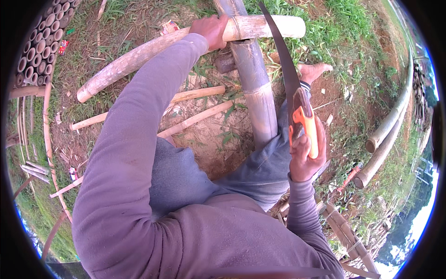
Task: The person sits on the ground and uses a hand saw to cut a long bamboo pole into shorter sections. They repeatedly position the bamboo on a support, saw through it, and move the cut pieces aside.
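A pale bamboo pole point(134, 58) lies crosswise over a thicker greyish bamboo point(256, 93), which slants down to my leg. My left hand point(211, 31) is closed around the pale pole, just left of where the two cross. In my right hand point(306, 156) is a handsaw point(289, 69), held by its orange handle with the long dark blade pointing up and away. Its blade passes in front of the pole's right part; whether it touches the bamboo I cannot tell. A dark line runs across the pole near the crossing.
Thin bamboo sticks point(195, 119) lie on the soil before my knees. Cut bamboo ends point(42, 46) are stacked at the far left. Two long poles point(388, 128) rest on the grass at right. My bare foot point(313, 73) is beyond the thick bamboo, near the blade.
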`<state>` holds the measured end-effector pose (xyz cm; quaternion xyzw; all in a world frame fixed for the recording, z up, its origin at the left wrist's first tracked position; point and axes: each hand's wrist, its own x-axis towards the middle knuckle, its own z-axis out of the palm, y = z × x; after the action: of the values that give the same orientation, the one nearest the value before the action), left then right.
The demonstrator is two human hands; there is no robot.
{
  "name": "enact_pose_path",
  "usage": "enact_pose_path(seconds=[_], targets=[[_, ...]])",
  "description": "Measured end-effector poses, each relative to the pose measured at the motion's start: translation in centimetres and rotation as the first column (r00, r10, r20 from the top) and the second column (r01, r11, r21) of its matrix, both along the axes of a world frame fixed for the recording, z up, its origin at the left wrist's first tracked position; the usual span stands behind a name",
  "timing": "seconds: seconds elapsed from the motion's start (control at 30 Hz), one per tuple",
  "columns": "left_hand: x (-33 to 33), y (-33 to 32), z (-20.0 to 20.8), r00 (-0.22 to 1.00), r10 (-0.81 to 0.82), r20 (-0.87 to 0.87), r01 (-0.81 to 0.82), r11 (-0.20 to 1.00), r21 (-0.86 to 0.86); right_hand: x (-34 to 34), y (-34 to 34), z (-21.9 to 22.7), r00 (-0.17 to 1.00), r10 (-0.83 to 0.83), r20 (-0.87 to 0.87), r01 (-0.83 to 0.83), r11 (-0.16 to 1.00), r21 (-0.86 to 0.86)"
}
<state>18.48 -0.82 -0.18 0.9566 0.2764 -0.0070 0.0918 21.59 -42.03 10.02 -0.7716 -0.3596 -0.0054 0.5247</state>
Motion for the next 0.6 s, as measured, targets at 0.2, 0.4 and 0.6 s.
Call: enact_pose_path(seconds=[0.2, 0.4, 0.6], targets=[[1.1, -1.1, 0.2, 0.995, -0.039, 0.09, 0.035, 0.998, 0.048, 8.2, 14.9, -1.6, 0.998, 0.023, -0.055, -0.021, 0.999, 0.038], [-0.2, -0.1, 1.1, 0.999, 0.035, -0.005, -0.035, 0.998, 0.045, 5.4, 8.4, -2.6, 0.998, 0.059, 0.025, -0.06, 0.995, 0.078], [0.4, -0.2, 0.4, 0.997, -0.013, 0.071, 0.008, 0.997, 0.077, 2.0, 0.3, -5.0, 0.991, 0.074, -0.108, -0.057, 0.986, 0.154]])
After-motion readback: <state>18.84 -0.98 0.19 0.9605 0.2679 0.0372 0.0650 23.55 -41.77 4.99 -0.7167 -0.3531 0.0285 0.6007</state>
